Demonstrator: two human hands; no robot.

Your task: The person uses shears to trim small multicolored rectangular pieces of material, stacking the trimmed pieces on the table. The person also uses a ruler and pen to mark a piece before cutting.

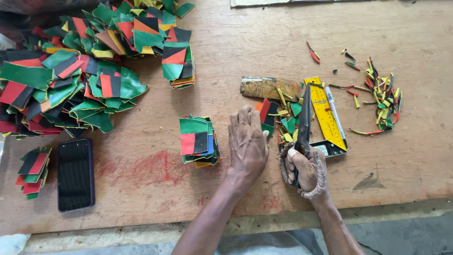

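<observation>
Head view, wooden desk [264, 47]. Right hand [306, 169] was wrapped around the handles of a pair of large dark scissors [303, 125], fingers clamped shut on the cord-wrapped handle loops; blades were closed and pointed toward 12 o'clock, tip near the top end of the yellow ruler [326, 113]. Left hand [246, 141] lay palm-down on the desk just at 9 o'clock of the scissors, fingers together and stretched toward 12, fingertips pressing on a small piece of red, green and black material [267, 115]; it pressed rather than gripped. Offcuts, green and yellow [289, 123], lay between that piece and the blades. A worn brownish flat block [270, 88] sat at 12 o'clock of the left hand, touching the ruler's top corner. A white pen [334, 109] lay along the ruler's 3 o'clock edge. A scatter of thin trimmings [383, 98] was at 2 o'clock of the right hand, well apart. A neat stack of cut squares [198, 140] stood just at 9 o'clock of the left hand. A big loose heap of the same pieces [80, 71] filled the 10 o'clock corner. A dark phone [75, 174] lay face-up at 8 o'clock, with a small stack [33, 171] beside it at its 9 o'clock.
</observation>
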